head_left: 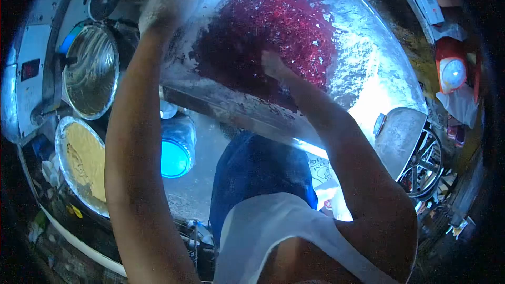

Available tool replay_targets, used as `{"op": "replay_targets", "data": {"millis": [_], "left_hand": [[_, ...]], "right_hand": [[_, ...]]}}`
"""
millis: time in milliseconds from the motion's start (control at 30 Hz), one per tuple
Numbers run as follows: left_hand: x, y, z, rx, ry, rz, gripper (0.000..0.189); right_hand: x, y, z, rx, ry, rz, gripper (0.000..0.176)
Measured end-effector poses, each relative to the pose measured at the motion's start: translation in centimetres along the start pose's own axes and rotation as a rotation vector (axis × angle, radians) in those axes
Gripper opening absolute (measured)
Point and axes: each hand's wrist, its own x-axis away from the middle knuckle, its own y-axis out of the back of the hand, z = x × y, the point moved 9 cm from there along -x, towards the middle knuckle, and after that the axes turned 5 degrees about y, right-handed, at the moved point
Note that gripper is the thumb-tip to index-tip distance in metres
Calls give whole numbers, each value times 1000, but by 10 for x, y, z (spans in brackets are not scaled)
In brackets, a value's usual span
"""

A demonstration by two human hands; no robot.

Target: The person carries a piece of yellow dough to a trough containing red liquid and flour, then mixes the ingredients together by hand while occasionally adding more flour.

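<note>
A wide mass of dark red, wet-looking material [294,26] is spread over a pale, smeared work surface [363,47]. Over the middle of the red mass is my right hand [273,66], small and blurred, its fingers hard to make out. My left hand [163,8] is up at the far left edge of the surface, whitish with residue, and its fingers look curled. Whether it grips the edge or something else there cannot be made out.
On the left are a shiny metal pot [91,71], a round tray of yellow powder [81,163] and a bucket with a bright blue top [175,158]. At the right are a metal scoop-like pan [400,139], a spoked wheel [423,163] and a red dial scale [452,73].
</note>
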Motion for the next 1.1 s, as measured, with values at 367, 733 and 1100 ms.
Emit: {"op": "replay_targets", "data": {"millis": [367,733,1100], "left_hand": [[-4,-3,1,-36,2,-18,42],[-1,-5,3,-51,-44,-17,41],[-1,-2,1,-81,-94,-2,44]], "right_hand": [[-94,67,35,-7,-64,108,26],[47,-16,0,-166,-104,122,24],[10,57,-157,375,-145,414,23]]}}
